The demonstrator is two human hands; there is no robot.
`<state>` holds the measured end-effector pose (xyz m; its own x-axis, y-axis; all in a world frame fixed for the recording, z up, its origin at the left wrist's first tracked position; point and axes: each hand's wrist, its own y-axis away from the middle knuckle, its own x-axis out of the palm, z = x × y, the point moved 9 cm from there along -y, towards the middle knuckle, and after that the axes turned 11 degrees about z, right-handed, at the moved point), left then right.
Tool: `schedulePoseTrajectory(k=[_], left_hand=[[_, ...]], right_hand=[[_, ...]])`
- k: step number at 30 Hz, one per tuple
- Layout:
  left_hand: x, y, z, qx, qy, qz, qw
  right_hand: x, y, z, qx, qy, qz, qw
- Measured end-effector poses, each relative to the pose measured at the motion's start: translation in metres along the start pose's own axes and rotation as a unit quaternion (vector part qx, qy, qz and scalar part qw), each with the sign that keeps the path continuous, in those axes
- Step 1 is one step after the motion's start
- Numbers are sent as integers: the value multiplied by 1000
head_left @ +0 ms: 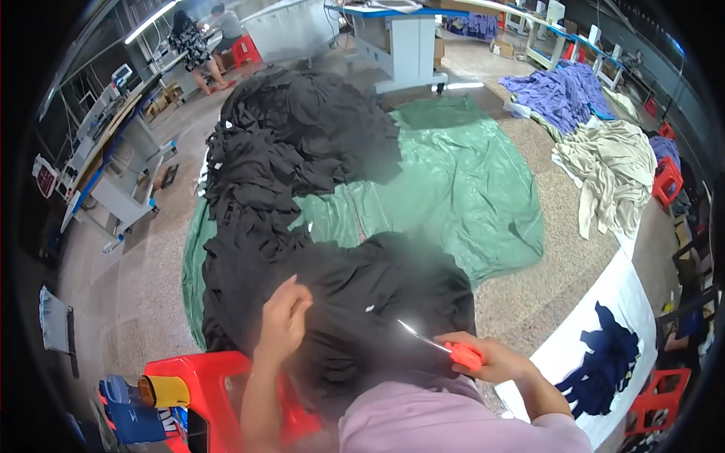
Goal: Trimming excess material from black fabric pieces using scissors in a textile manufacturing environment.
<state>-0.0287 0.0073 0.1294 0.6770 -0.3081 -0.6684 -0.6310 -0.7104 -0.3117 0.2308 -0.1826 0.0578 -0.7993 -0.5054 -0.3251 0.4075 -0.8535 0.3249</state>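
My right hand (495, 359) is closed round the red handle of a pair of scissors (467, 355). Their slim metal blade points up and left over the black cloth (377, 283) in front of me. My left hand (285, 317) is raised above the same cloth, fingers loosely bent and somewhat apart, with nothing seen in them. A small white tag (369, 308) shows on the cloth between my hands. The black fabric runs on into a large heap (302, 128) farther off, and parts of it are blurred.
Under the heap lies a green sheet (483, 181). A red plastic stool (211, 370) with a brown-and-yellow cup (166, 391) stands at my left. Purple (559, 94) and cream garments (612, 162) lie at right, dark blue pieces (608, 355) on white sheeting. Two people sit at far left.
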Motion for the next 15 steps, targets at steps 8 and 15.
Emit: schedulePoseTrajectory(k=[8, 15], left_hand=[[25, 62, -25, -25, -133, -40, 990], [65, 40, -55, 54, -68, -104, 991]], right_hand=[[-14, 13, -30, 159, 125, -129, 971], [-39, 44, -11, 96, 99, -292, 947]])
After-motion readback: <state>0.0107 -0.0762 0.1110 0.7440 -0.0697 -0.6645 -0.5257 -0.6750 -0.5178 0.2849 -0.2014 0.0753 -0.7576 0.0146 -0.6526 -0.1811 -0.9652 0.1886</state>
